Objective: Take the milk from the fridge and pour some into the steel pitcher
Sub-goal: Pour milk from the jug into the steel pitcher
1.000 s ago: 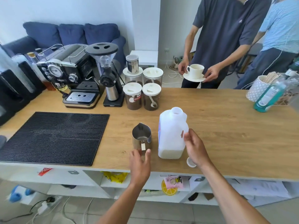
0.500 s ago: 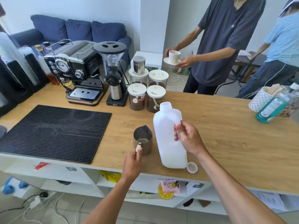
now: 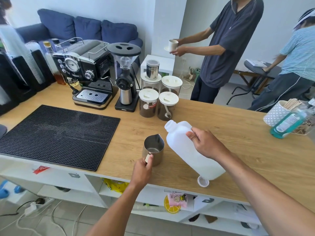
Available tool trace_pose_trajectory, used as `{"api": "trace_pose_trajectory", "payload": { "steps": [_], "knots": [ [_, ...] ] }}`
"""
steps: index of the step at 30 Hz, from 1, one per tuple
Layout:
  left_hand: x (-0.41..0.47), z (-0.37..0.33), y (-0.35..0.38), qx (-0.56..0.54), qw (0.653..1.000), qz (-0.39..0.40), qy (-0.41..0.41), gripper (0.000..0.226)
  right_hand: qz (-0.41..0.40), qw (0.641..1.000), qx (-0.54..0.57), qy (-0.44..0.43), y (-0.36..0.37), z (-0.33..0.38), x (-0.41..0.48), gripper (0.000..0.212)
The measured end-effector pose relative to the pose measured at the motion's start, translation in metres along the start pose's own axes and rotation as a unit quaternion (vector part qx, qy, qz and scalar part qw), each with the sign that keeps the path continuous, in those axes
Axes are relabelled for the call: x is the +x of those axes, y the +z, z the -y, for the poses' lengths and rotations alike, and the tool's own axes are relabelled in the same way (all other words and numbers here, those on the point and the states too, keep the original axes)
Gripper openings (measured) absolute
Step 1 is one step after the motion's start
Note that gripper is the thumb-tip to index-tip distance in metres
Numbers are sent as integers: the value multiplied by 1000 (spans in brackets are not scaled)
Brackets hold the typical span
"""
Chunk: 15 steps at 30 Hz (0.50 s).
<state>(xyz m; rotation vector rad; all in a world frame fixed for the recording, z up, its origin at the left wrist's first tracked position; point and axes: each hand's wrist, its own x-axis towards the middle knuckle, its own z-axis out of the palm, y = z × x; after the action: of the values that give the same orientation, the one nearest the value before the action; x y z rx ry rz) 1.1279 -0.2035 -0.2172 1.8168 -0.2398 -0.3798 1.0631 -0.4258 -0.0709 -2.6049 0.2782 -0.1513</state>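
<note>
A white plastic milk jug [image 3: 185,149] with its cap off is tilted to the left, its open mouth above and just right of the steel pitcher [image 3: 154,149]. My right hand [image 3: 206,143] grips the jug's upper side. The pitcher stands upright on the wooden counter [image 3: 238,133], spout pointing away from me, and looks empty inside. My left hand [image 3: 142,171] pinches its handle at the near side. The jug's white cap [image 3: 203,181] lies on the counter by the jug's base, near the front edge.
A black rubber mat [image 3: 56,135] lies to the left. Behind the pitcher stand several coffee jars [image 3: 148,103], a grinder [image 3: 125,77] and an espresso machine [image 3: 87,72]. A green bottle [image 3: 288,123] and stirrer cup [image 3: 279,113] sit far right. Two people stand beyond the counter.
My right hand has lifted and tipped the jug further left toward the pitcher. My left hand has closed on the pitcher's handle. The person behind has moved the cup away to the left.
</note>
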Motion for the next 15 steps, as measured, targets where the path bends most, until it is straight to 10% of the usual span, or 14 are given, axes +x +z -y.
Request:
{"api": "trace_pose_trajectory", "payload": {
  "steps": [15],
  "knots": [
    [1, -1, 1, -32, 999, 12, 15, 55, 112, 984, -137, -21, 11, 8, 6, 38]
  ]
}}
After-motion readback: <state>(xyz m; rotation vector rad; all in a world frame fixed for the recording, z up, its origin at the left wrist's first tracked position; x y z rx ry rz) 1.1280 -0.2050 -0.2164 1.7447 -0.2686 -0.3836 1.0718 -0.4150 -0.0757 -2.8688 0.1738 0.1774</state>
